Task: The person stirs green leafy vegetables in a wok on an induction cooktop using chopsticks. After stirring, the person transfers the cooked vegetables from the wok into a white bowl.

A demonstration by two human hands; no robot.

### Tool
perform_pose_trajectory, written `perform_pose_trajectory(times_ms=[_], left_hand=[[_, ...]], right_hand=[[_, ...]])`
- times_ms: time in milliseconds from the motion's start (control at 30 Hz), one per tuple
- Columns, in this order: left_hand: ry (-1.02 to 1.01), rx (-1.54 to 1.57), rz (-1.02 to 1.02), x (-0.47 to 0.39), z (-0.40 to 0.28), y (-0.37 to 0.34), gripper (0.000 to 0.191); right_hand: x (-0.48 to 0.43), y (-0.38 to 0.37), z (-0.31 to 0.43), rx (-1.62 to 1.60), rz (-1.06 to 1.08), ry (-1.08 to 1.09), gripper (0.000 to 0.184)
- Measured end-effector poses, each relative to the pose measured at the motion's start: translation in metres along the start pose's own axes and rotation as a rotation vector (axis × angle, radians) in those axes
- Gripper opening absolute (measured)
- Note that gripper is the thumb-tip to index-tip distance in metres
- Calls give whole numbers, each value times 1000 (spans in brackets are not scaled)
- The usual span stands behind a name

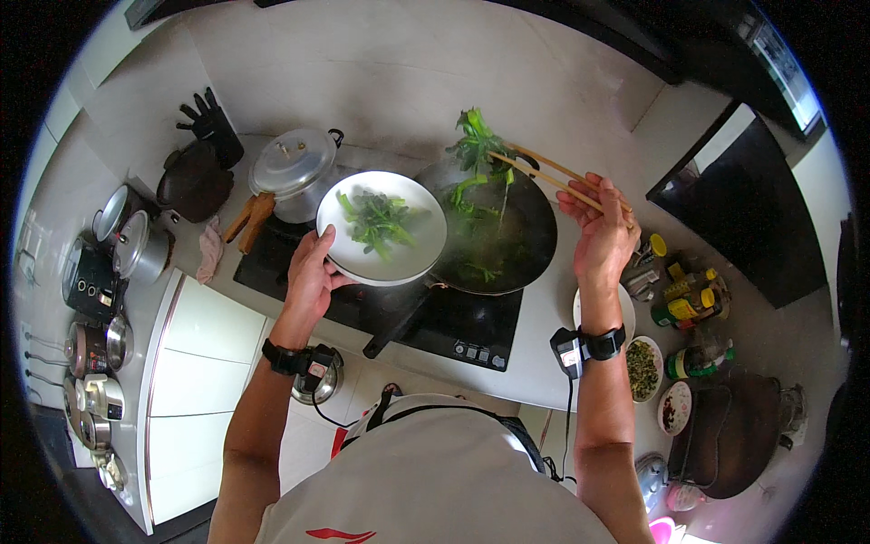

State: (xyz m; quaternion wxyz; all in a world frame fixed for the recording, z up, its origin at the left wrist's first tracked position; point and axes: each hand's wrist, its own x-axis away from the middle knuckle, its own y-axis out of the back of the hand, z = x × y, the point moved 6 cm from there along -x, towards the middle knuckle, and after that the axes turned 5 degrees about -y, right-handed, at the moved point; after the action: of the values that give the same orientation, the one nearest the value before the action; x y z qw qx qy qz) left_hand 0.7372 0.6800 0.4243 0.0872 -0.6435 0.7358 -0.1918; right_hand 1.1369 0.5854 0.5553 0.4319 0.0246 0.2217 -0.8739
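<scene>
My left hand (314,272) grips the near left rim of a white plate (333,211), thumb on top. On the plate lies a small heap of cooked leafy greens (380,221). My right hand (605,224) holds a pair of wooden chopsticks (554,180), which pinch a bunch of greens (476,136) above the far side of a black wok (533,238). A thin strand of liquid or stem hangs below the bunch. More greens (469,204) are in the wok, partly veiled by steam. The plate is held just left of the wok and overlaps its edge in view.
The wok's handle (391,330) points toward me over the black cooktop (469,333). Left of it stands an aluminium pressure cooker (296,170) with a wooden handle; a pink cloth (210,251) lies nearby. Bottles (686,306), a bowl of chopped greens (642,370) and a bowl of dried chillies (675,408) stand right.
</scene>
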Motion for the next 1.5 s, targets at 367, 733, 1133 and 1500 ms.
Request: perform_pose_trajectory(times_ms=[367, 733, 1133, 1500], left_hand=[[42, -13, 87, -12, 12, -24, 57], [55, 11, 157, -4, 24, -39, 54], [34, 89, 106, -3, 31, -27, 53], [28, 117, 132, -2, 31, -35, 54]], right_hand=[[27, -38, 34, -53, 52, 44, 36], [48, -70, -47, 246, 251, -192, 28], [54, -36, 9, 424, 344, -220, 31], [59, -38, -5, 269, 294, -145, 37]])
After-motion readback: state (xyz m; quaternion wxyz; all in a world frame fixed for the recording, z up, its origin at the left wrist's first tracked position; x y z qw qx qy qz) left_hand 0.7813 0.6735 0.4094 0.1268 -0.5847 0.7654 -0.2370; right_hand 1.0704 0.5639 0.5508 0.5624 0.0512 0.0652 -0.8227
